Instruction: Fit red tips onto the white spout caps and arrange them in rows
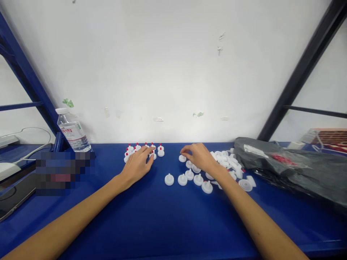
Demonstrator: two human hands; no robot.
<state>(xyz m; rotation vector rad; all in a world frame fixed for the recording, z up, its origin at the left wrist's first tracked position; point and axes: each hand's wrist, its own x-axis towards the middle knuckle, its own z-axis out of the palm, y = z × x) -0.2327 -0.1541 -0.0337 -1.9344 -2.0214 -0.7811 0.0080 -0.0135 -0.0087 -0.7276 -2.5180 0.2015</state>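
Observation:
My left hand (139,161) reaches over a cluster of small white caps with red tips, its fingers stretched out and the thumb apart. Between thumb and forefinger shows a red-tipped cap (154,156), partly hidden; a firm grip on it is not visible. Just right of that hand stands another red-tipped cap (161,152). My right hand (200,156) has its fingertips closed at the top of a plain white nozzle cap (182,158), whose stem they hide. Nearer me, several plain caps stand upright, among them a white cap (169,180).
Right of my right hand lies a pile of loose white parts (234,166), beside a dark plastic bag (287,169). A water bottle (72,131) stands at the back left, with a phone (17,193) nearer me. Behind the blue table (151,220) rises a white wall (173,72).

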